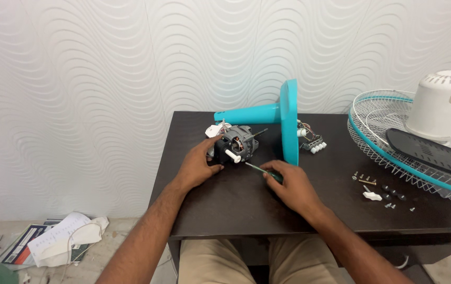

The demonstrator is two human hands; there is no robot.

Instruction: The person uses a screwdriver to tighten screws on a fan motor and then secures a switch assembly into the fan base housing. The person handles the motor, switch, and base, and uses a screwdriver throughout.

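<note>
nearest, beige-trousered knees [225, 260] under the dark table [246, 210]. right hand [291, 184] curled round a green-handled screwdriver [259, 171], tip aimed left and slightly away at the fan motor [236, 144]. left hand [199, 165] cupped against the motor's near left side, at table centre-left. probably heavy, rigid, with exposed windings and thin wires; better gripped by the metal frame. shaft pointing right and away, toward the teal stand [283, 118].

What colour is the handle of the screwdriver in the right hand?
Green, seen in the head view: the screwdriver handle shows between the right hand fingers.
</note>
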